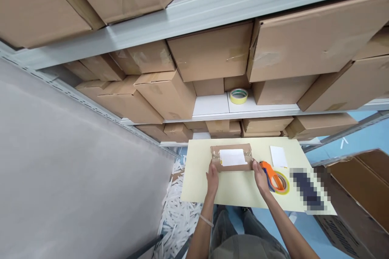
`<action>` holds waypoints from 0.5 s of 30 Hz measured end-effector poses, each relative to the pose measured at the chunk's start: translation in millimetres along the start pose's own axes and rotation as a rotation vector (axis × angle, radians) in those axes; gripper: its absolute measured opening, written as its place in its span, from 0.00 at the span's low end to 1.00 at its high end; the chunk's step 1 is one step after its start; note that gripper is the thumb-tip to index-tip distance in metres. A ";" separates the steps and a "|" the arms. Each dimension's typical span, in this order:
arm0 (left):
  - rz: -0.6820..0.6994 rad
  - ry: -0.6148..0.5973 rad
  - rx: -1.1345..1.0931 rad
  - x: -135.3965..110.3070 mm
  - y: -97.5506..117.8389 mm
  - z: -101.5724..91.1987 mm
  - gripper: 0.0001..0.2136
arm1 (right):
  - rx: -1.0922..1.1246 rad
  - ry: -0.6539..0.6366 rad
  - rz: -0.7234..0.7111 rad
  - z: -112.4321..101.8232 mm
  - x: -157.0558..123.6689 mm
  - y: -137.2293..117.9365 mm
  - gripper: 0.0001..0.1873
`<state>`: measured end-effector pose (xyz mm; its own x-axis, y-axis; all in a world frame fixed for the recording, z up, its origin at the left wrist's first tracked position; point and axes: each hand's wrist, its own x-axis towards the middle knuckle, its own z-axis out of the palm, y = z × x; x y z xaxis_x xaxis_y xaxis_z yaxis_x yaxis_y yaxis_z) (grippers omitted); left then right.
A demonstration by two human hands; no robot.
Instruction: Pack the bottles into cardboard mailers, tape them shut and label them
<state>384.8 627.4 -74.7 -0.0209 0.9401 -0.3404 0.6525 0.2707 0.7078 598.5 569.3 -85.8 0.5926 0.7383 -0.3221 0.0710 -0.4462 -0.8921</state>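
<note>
A small brown cardboard box (232, 168) with clear tape at both ends lies on the pale yellow board (197, 188). On its upper face is a white label (233, 157). My left hand (212, 178) grips the box's near left corner, and my right hand (260, 178) grips the near right corner. Just right of my right hand lies an orange and blue tape dispenser (271, 173) with a roll of yellow-edged tape (285, 184). Behind the dispenser is a small stack of white labels (278, 156).
Metal shelving (194, 16) full of cardboard boxes rises in front, with a yellow tape roll (238, 96) on the middle shelf. A pixelated dark object (307, 190) lies at the board's right. Beside it stands a large open carton (349, 206). White paper strips (174, 214) cover the floor at left.
</note>
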 end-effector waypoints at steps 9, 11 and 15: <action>0.108 0.252 -0.303 -73.4 54.4 4.6 0.30 | -0.001 -0.155 -0.214 -83.7 -8.5 -36.6 0.40; 0.166 0.274 -0.405 -93.0 69.9 4.6 0.33 | -0.035 -0.154 -0.243 -106.9 -10.9 -47.5 0.42; 0.212 0.290 -0.492 -134.7 94.9 6.4 0.35 | -0.089 -0.118 -0.326 -152.0 -23.3 -63.9 0.42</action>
<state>454.4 525.2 34.3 -0.1798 0.9833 -0.0274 0.2400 0.0709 0.9682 702.1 503.7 26.9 0.4308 0.9002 -0.0643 0.3134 -0.2160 -0.9247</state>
